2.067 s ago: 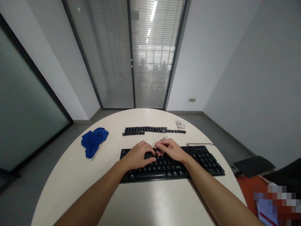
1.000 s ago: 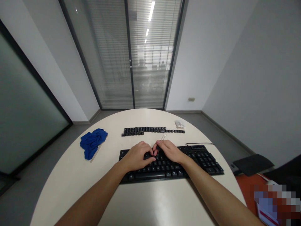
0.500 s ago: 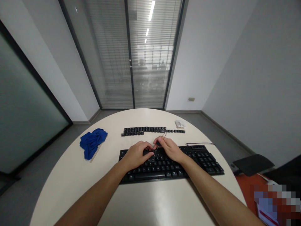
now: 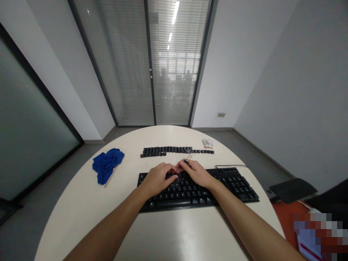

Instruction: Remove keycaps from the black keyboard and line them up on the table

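Note:
A black keyboard point(image 4: 174, 203) lies on the pale round table, its upper middle part under both hands. My left hand point(image 4: 159, 179) is over its left half, thumb and fingers curled together near the top rows; what they pinch is too small to make out. Close beside it, my right hand point(image 4: 197, 173) is closed round a small tool with a dark handle point(image 4: 186, 162) and thin wires point(image 4: 189, 157) sticking out beyond the fingers. Loose black keycaps point(image 4: 168, 149) stand in rows behind the keyboard.
On the left of the table point(image 4: 67, 214) lies a blue cloth point(image 4: 107, 165) over a thin light-coloured strip. A small clear bag point(image 4: 208, 143) sits at the back right. The keyboard's cable point(image 4: 231, 166) runs off to the right. A dark chair part point(image 4: 293, 190) stands beyond the right edge.
The tool in my right hand has tilted, its dark handle now showing higher between the fingers. The fingertips of my right hand have shifted slightly toward my left hand.

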`<state>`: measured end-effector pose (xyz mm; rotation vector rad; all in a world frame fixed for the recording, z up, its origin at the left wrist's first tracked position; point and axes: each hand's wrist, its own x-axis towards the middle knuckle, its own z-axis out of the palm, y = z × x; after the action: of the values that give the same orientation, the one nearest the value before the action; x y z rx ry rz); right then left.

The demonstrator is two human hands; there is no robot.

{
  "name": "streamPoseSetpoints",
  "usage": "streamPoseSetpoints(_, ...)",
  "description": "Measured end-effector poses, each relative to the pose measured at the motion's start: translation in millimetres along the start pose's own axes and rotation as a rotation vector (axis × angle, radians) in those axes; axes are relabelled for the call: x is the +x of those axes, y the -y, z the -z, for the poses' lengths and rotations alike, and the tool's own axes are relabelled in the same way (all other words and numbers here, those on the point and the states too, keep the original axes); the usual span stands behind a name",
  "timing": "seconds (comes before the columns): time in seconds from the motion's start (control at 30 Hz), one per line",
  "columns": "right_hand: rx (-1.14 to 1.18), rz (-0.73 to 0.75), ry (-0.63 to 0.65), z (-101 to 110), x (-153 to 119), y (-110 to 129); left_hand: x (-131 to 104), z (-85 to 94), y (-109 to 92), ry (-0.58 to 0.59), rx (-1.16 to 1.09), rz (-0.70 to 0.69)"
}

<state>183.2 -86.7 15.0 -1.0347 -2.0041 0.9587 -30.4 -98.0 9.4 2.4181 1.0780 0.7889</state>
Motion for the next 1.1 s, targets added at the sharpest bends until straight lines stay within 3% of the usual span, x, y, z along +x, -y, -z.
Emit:
streamPoseSetpoints(0.53, 0.154, -0.051, -0.037, 2, 2, -9, 1, 0.4, -1, -0.033, 0.020, -0.063)
streamPoseSetpoints(1.1, 0.156, -0.036, 0.000, 1, 1, -4, 0, 1.2, -1, 0.052, 0.136, -0.207)
